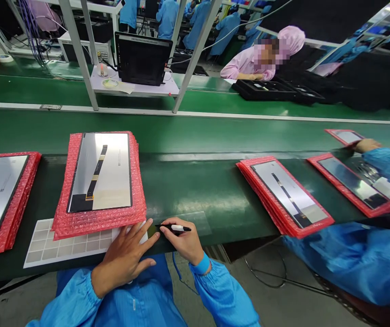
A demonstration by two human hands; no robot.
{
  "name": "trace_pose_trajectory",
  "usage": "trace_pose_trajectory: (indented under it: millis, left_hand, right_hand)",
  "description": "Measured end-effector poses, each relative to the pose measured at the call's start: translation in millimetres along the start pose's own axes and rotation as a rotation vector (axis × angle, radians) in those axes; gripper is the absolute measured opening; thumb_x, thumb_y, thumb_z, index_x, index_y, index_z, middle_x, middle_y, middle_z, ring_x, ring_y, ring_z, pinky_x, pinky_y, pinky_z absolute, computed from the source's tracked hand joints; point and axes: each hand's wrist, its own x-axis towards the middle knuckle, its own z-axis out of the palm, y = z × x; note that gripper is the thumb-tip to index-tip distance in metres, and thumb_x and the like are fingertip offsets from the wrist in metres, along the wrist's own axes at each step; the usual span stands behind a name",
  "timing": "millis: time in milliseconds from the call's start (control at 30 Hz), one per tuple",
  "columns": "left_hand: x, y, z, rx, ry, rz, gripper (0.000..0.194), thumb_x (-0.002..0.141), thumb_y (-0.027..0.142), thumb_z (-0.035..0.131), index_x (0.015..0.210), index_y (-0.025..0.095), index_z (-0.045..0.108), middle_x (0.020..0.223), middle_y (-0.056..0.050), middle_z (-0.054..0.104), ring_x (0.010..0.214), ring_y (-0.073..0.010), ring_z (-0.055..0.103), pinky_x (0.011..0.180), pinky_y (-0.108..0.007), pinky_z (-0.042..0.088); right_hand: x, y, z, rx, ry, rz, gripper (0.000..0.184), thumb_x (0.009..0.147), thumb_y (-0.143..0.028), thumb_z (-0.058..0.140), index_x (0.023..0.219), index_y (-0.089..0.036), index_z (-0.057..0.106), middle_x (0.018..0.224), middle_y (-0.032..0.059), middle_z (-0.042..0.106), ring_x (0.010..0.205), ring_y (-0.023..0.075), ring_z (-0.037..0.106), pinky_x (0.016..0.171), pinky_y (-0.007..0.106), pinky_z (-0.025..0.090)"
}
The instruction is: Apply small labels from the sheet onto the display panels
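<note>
Head view. Left hand (126,255): fingers spread, over the right end of the sheet (40,249). Right hand (183,240): fingers closed about a pen (180,228), dark end toward the left fingertips. Panel (113,184) on red wrap (66,222), just beyond. Advisable: left palm steady, pen tip clear of the panel.

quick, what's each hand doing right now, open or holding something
Left hand: open, fingers spread over the right end of the label sheet.
Right hand: closed, holding a black-and-white pen.
</note>
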Motion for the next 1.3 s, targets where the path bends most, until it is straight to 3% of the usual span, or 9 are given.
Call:
trace_pose_trajectory:
  millis: [500, 967, 1133, 1300]
  left_hand:
    - [5.4, -1.1, -3.4, -0.025, -0.028, 0.006, 0.081, 0.092, 0.054, 0.075, 0.162, 0.038, 0.037, 0.173, -0.009, 0.031, 0.156, -0.0363, 0.035, 0.121, -0.06, 0.038]
    - [4.1, 0.1, -2.1, -0.081, -0.005, 0.013, 0.082, 0.093, 0.052, 0.074, 0.163, 0.037, 0.035, 0.174, -0.008, 0.028, 0.157, -0.0348, 0.035, 0.122, -0.056, 0.038]
    - [1.9, -0.2, -0.6, -0.103, 0.012, 0.01, 0.08, 0.095, 0.052, 0.072, 0.164, 0.037, 0.033, 0.175, -0.006, 0.026, 0.158, -0.034, 0.032, 0.124, -0.056, 0.037]
    - [7.0, -0.7, -3.0, -0.117, 0.019, 0.021, 0.082, 0.092, 0.049, 0.076, 0.163, 0.035, 0.036, 0.174, -0.011, 0.027, 0.156, -0.0362, 0.036, 0.121, -0.059, 0.042]
  right_hand:
    - [0.8, 2.8, 1.0, -0.018, 0.008, 0.015, 0.008, 0.085, -0.029, 0.077, 0.085, -0.021, 0.08, 0.077, 0.0043, 0.079, 0.062, 0.0202, 0.071, 0.057, 0.029, 0.055]
    - [1.3, 2.3, -0.8, 0.027, 0.0, 0.139, 0.012, 0.083, -0.034, 0.081, 0.084, -0.022, 0.081, 0.078, 0.0058, 0.079, 0.068, 0.0227, 0.073, 0.054, 0.029, 0.057]
    - [1.3, 2.1, -4.2, 0.101, 0.018, 0.19, 0.021, 0.081, -0.042, 0.085, 0.082, -0.021, 0.081, 0.071, 0.0044, 0.077, 0.053, 0.0183, 0.066, 0.046, 0.028, 0.053]
    - [3.3, 3.6, -13.9, 0.246, 0.146, 0.23, 0.031, 0.075, -0.048, 0.09, 0.077, -0.019, 0.077, 0.056, 0.0016, 0.069, 0.04, 0.015, 0.056, 0.038, 0.027, 0.046]
